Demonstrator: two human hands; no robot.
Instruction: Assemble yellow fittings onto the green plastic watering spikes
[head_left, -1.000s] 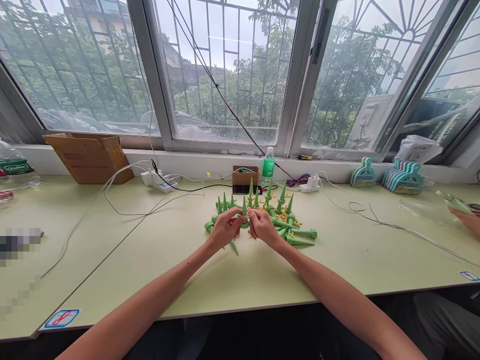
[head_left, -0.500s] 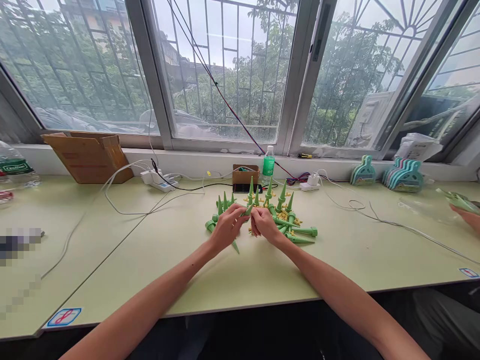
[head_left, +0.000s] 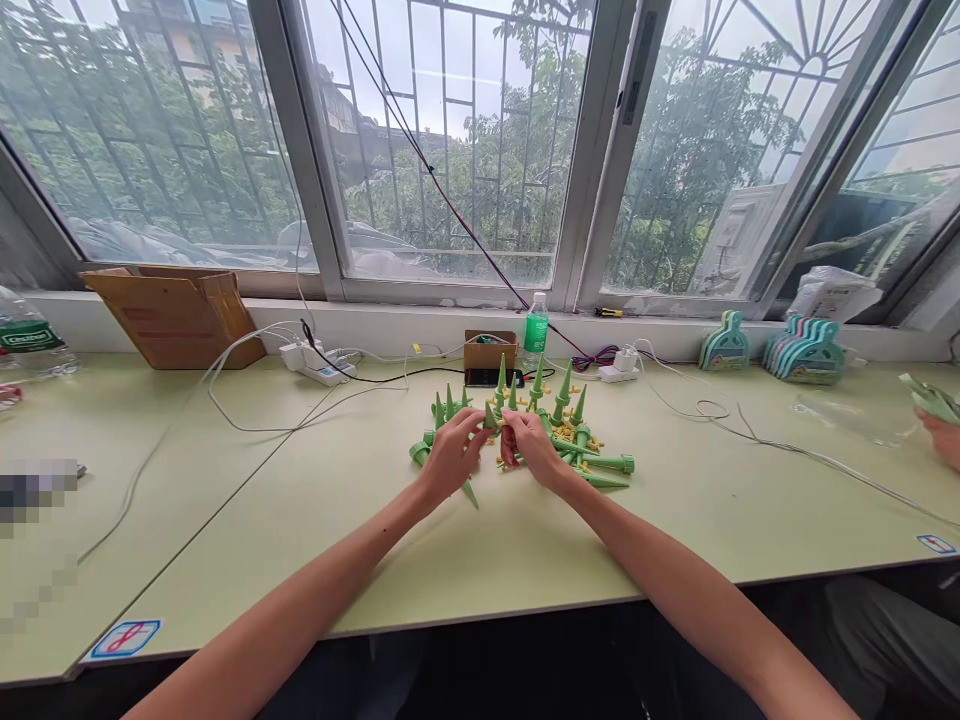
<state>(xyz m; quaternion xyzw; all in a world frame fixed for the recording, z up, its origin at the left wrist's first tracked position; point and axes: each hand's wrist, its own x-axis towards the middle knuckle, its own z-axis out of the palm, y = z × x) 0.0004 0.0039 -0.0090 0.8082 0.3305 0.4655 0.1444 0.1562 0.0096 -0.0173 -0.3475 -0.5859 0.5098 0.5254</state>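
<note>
My left hand [head_left: 453, 446] is closed around a green plastic plant-watering spike [head_left: 489, 413], its tip pointing up. My right hand [head_left: 531, 442] meets it from the other side, thumb and finger pinching a small yellow valve [head_left: 503, 424] at the spike's side. Whether the valve is seated in the spike is hard to tell. Behind and beside my hands, more green spikes [head_left: 564, 393] stand upright, while others, such as a capped spike [head_left: 611, 463], lie flat. Small yellow pieces [head_left: 594, 442] are heaped among them on the right.
At the back of the table [head_left: 420, 570] are a small cardboard box [head_left: 491, 353], a dark phone [head_left: 480, 378], a green-labelled bottle [head_left: 536, 328] and power strips with cables [head_left: 322, 370]. A larger carton [head_left: 176, 315] stands left. Teal hanger-shaped items [head_left: 806, 350] and another person's hand [head_left: 939, 437] are right.
The spike between my hands has turned from slanted to more upright. My right fingers have shifted slightly, and the yellow valve now shows at its side.
</note>
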